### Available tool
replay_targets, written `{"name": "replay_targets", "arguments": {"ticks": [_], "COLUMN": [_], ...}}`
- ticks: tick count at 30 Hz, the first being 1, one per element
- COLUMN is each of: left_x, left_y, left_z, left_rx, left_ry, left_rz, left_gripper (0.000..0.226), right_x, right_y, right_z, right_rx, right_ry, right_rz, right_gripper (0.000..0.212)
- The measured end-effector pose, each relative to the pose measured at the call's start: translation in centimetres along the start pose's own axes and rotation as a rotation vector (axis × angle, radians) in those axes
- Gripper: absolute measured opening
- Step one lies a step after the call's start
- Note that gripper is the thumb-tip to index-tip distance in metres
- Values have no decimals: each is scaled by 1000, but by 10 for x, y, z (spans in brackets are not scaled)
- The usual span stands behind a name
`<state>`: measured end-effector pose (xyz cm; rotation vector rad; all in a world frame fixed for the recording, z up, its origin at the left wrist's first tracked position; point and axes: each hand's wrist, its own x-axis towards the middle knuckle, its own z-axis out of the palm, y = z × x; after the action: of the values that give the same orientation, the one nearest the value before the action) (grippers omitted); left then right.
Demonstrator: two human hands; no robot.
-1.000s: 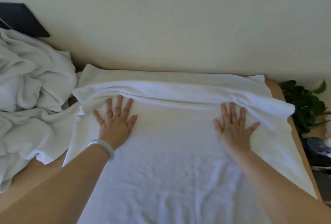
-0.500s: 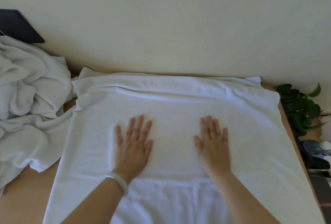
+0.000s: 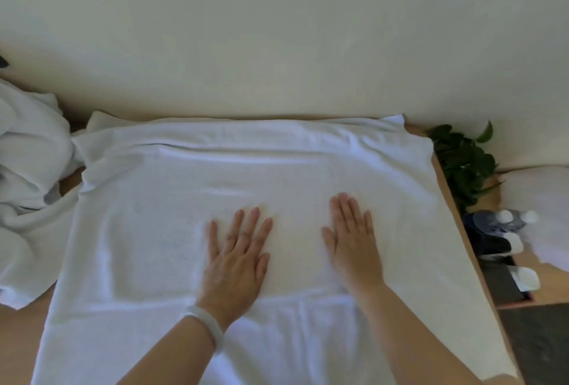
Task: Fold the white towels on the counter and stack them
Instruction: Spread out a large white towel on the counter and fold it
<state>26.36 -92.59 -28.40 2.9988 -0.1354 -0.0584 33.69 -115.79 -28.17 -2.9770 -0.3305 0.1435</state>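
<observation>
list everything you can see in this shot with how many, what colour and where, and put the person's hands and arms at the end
spread towel: one, white, flat across the counter, covering most of it
crumpled towels: a heap, count unclear, white, left end of the counter
counter: one, light wood, bare strip showing along the right edge
wall: cream, behind the counter
plant: one, green leaves, past the counter's right end
bottles: several, white caps, lower right beyond the counter, too blurred to count
bracelet: one, pale, on the left wrist
left hand: flat, palm down on the spread towel
right hand: flat, palm down on the spread towel, beside the left
</observation>
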Motion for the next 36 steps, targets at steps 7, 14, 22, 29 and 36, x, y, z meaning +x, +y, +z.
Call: {"name": "replay_targets", "arguments": {"ticks": [7, 14, 22, 29, 36], "left_x": [4, 3, 4, -47, -89], "left_y": [4, 4, 3, 61, -22], "left_z": [1, 1, 6, 5, 5], "left_rx": [28, 53, 31, -42, 34], "left_ry": [-17, -9, -1, 73, 32], "left_rz": [1, 11, -10, 149, -109], "left_gripper": [62, 60, 60, 59, 62], "right_x": [-31, -61, -109, -119, -138], "right_y": [143, 42, 147, 18, 39], "right_z": [-34, -12, -32, -7, -3], "right_rx": [-38, -42, 13, 24, -87], "right_ry": [-122, -26, 4, -56, -137], "right_rz": [534, 46, 639, 76, 386], "right_gripper": [67, 60, 73, 65, 69]}}
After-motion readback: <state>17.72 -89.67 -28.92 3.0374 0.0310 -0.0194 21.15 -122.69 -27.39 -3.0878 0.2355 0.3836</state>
